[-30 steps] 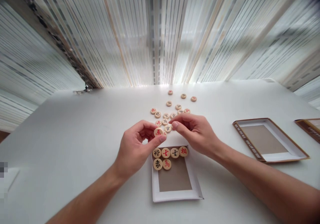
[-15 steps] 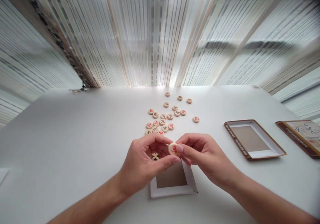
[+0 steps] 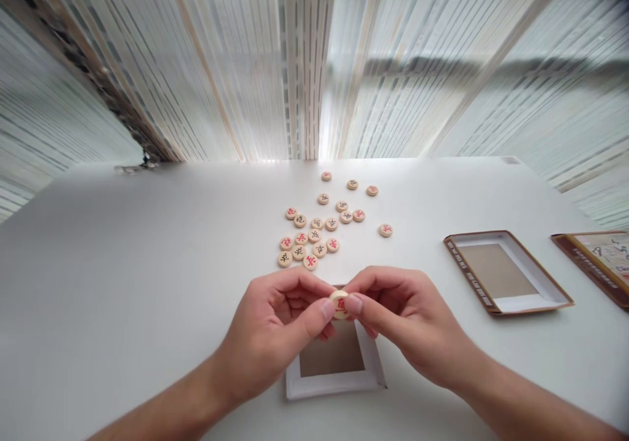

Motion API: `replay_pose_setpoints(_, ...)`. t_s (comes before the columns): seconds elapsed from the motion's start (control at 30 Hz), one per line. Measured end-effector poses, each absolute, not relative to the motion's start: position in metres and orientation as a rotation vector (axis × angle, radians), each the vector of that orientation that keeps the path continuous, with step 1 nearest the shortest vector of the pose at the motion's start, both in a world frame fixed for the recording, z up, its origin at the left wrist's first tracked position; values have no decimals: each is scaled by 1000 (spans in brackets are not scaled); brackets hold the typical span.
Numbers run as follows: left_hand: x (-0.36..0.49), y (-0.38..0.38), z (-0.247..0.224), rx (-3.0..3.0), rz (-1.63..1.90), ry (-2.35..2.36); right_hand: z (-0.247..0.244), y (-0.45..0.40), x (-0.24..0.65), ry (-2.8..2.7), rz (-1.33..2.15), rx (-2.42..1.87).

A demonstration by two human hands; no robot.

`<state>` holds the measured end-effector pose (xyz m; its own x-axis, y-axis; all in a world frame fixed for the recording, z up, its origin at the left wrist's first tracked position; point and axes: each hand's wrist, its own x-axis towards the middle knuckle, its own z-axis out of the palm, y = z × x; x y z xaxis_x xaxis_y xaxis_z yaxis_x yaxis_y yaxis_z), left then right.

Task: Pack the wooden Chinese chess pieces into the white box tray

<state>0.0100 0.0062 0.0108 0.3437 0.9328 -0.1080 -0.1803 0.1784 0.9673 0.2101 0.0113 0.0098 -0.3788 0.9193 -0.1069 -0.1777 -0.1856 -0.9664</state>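
Between both hands is a round, pale xiangqi piece with a red character facing up. My left hand pinches its left edge between thumb and fingers. From the other side, the thumb and fingers of my right hand grip its right edge. Directly below the hands lies a shallow open box tray with a white rim and brown bottom; my hands hide its far part. Beyond them, several xiangqi pieces with red or black characters are scattered on the white table.
To the right rests another shallow open box with brown printed sides. At the far right edge, a brown box with a picture on top is partly cut off. Striped curtains hang behind the table's far edge.
My left thumb has moved up onto the piece, so both hands now pinch it. The piece has turned a little, its red character more upright. The view has shifted slightly.
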Motion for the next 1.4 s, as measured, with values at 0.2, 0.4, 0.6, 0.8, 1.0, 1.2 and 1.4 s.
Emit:
replay_pose_setpoints(0.2, 11, 5, 10, 1213, 1019, 978, 6, 8, 213, -1347, 1581, -1016)
replay_pose_setpoints(0.4, 12, 4, 9, 1206, 1038, 1002, 1, 9, 212, -1303, 1588, -1033)
replay_pose_setpoints(0.6, 12, 4, 10, 1122, 998, 997, 7, 11, 210, -1161, 1727, -1019)
replay_pose_setpoints(0.8, 12, 6, 14, 996, 927, 944, 3, 14, 212, -1019, 1880, -974)
replay_pose_setpoints(1.0, 10, 9, 14, 954, 921, 886, 5, 17, 212, -894, 1966, -930)
replay_pose_setpoints(1.2, 11, 8, 14, 956, 945, 856, 3, 16, 213, -878, 2003, -897)
replay_pose_setpoints(1.4, 9, 5, 11, 1063, 975, 909, 0, 15, 214, -880, 2010, -890)
